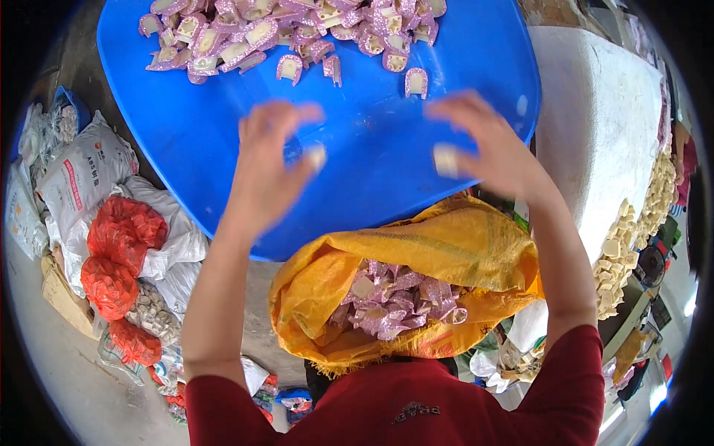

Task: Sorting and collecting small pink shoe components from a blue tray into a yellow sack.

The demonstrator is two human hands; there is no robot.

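Note:
Over the blue tray (349, 178) I hold both hands in the air, somewhat blurred by motion. My left hand (271, 152) is open, its fingers spread and nothing in it. Likewise my right hand (487, 141) is open and empty, facing the left one. Each thumb wears a whitish wrap. Beyond my fingers, a heap of glittery pink U-shaped pieces (290, 68) with cream insides covers the tray's far end. One single piece (416, 83) lies just ahead of my right hand. Against my body stands a yellow woven sack (446, 245), its mouth gaping, with similar pink pieces (394, 297) inside.
To the left, white sacks (89, 167) and red plastic bags (123, 238) are piled on the floor. A white-covered surface (587, 126) stands close on the right, with many cream-coloured blocks (617, 260) along its outer side. Another person's arm shows at the far right.

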